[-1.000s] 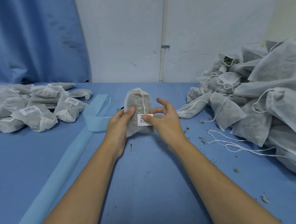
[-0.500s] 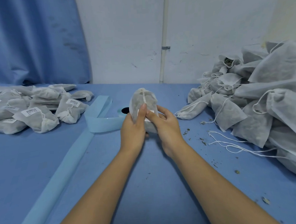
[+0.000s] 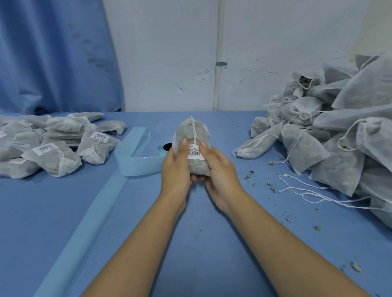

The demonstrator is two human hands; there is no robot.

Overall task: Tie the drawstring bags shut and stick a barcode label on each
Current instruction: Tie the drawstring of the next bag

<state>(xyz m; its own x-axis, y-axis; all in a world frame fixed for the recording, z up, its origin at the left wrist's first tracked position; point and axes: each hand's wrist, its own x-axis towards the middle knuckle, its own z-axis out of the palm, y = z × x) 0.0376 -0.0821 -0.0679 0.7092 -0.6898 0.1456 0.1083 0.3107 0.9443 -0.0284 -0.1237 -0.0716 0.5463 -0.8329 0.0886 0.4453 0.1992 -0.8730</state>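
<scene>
Two bare forearms reach from the near edge over the blue table (image 3: 197, 258) and meet at its middle, where both hands cradle one bag (image 3: 193, 134) just above the surface. The left hand (image 3: 175, 168) wraps the bag's left flank and the right hand (image 3: 217, 170) its right flank, fingers curled underneath and each thumb pressed flat on the front. Between the thumb tips sits the barcode label (image 3: 195, 153), stuck on the near half of the bag and facing up toward the camera. The bag's long axis runs near to far, its bottom tucked into the palms and its gathered neck at the far end, with the drawstring (image 3: 193, 130) trailing back down the middle of the front. Judging by this, the bag looks finished and ready to be set down. The labelled bags (image 3: 52, 148) lie well apart to the left, on the left hand's side, beyond a pale blue backing strip (image 3: 136, 161) that curls just beside that hand. The unlabelled bags (image 3: 349, 127) are heaped at the right, nearer the right hand, with loose cords (image 3: 308, 193) spilling toward the near side. Farthest back stand a blue curtain (image 3: 42, 54) and a white wall (image 3: 168, 46).
</scene>
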